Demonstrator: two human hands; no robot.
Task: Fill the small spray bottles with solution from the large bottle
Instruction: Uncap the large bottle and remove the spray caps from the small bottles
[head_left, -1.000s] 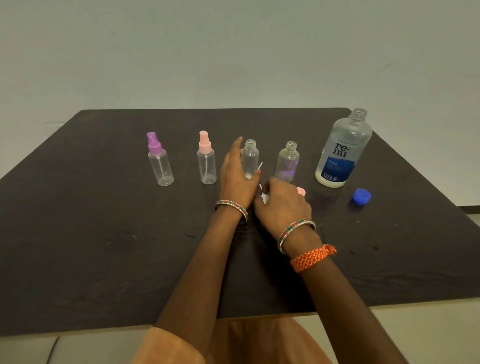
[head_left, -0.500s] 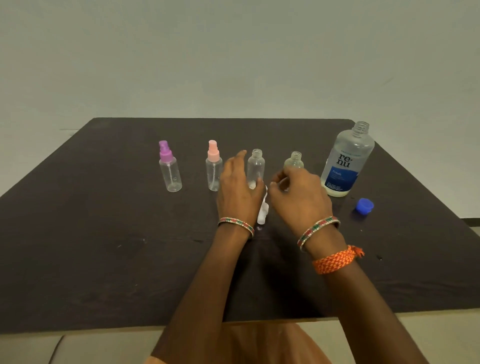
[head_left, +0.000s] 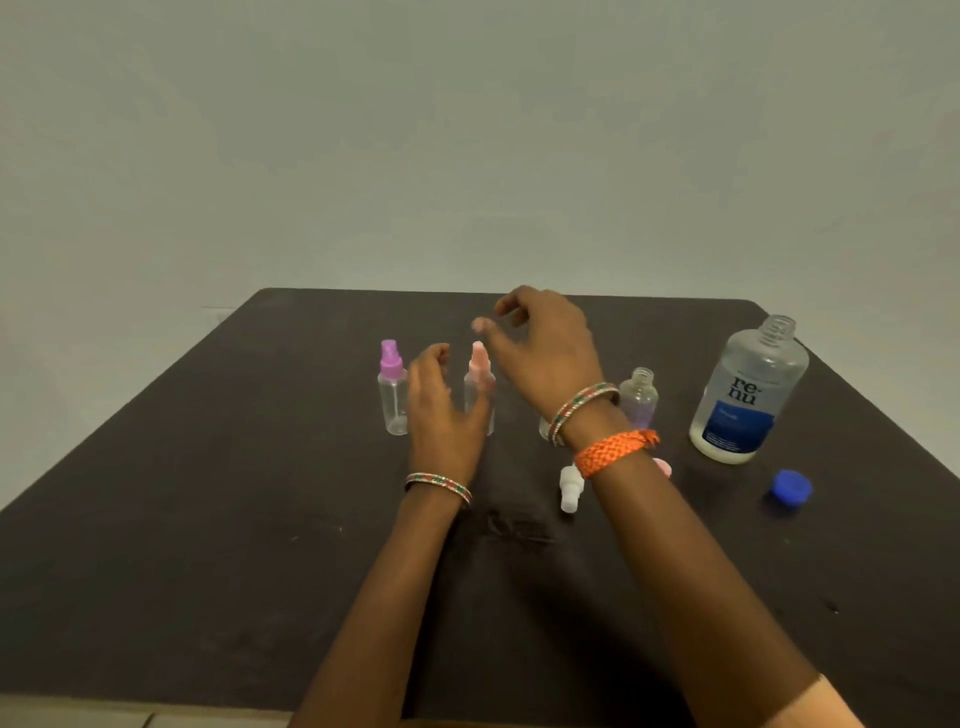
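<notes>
Dark, matt and scuffed, the worktop (head_left: 208, 519) fills the lower half of the view, with a plain grey-green wall (head_left: 467, 130) behind it and a pale floor strip at the near edge. Nearest lie two forearms crossing up from 6 o'clock. A white spray head (head_left: 570, 489) lies on its side just left of the right wrist, which wears an orange braided band (head_left: 613, 453) and a bangle. At 4 o'clock from there sits a loose blue cap (head_left: 790, 487), apart from everything. The left hand (head_left: 441, 410) hovers with fingers loosely spread and holding nothing, between the purple-topped spray bottle (head_left: 392, 389) and the pink-topped spray bottle (head_left: 479, 387), partly hiding the latter. The right hand (head_left: 545, 345) hangs above and behind the pink top, fingers curled but apart, gripping nothing. An uncapped small bottle (head_left: 640, 397) stands at 3 o'clock of that wrist; another small bottle is mostly hidden behind the wrist. The large bottle (head_left: 748, 395), open-necked and labelled "re-nu", stands upright at the far right near the worktop's edge. Bare surface stretches wide at 9 o'clock and along the far edge at 12 o'clock.
</notes>
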